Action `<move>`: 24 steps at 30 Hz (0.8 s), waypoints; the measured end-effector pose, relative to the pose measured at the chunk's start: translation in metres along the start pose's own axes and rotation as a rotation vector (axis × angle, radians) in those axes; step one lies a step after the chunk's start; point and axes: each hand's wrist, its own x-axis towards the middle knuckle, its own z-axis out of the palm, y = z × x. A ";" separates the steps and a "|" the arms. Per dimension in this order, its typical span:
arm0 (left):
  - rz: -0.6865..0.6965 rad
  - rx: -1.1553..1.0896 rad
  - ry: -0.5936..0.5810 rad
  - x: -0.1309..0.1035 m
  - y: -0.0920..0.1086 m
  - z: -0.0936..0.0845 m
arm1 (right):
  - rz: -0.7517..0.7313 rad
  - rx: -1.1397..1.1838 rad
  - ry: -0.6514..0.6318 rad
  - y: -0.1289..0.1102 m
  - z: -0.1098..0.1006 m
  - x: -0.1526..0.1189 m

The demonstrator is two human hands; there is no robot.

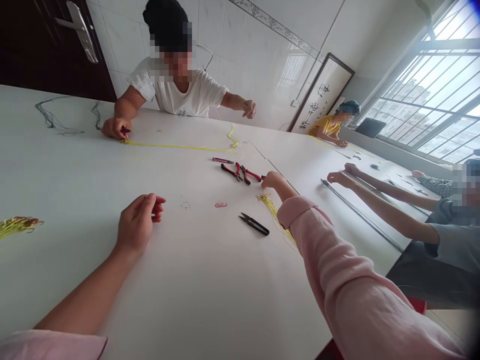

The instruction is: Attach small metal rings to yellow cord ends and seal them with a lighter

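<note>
My left hand (137, 222) rests on the white table (195, 285) at the left, its fingers curled; whether something small is between them cannot be made out. Further out, my right hand (273, 181) reaches to the handle end of red-and-black pliers (250, 174); its fingertips are partly hidden. Beside them lie a second pair of pliers (233, 171) and a pink slim tool (222, 160). A bundle of yellow cords (268, 202) lies just below my right hand. Black thread snips (254, 224) sit nearer to me. Tiny dark beads (185, 204) are scattered between my hands.
Another yellow bundle (18, 226) is at the far left. Across the table, a person in white (187, 95) handles a long yellow cord (180, 146). At the right, a person's arms (390, 197) reach over dark cords (362, 215). A person in yellow sits farther back.
</note>
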 end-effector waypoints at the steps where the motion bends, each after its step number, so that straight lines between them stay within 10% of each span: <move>1: 0.001 0.000 -0.001 0.000 0.000 0.000 | 0.016 0.004 -0.018 0.000 -0.001 0.002; 14: -0.006 0.013 -0.023 0.000 0.000 -0.002 | 0.064 0.235 0.050 0.008 -0.005 0.000; 24: -0.006 0.027 -0.030 0.000 -0.002 -0.004 | -0.163 0.487 0.572 0.019 -0.129 -0.003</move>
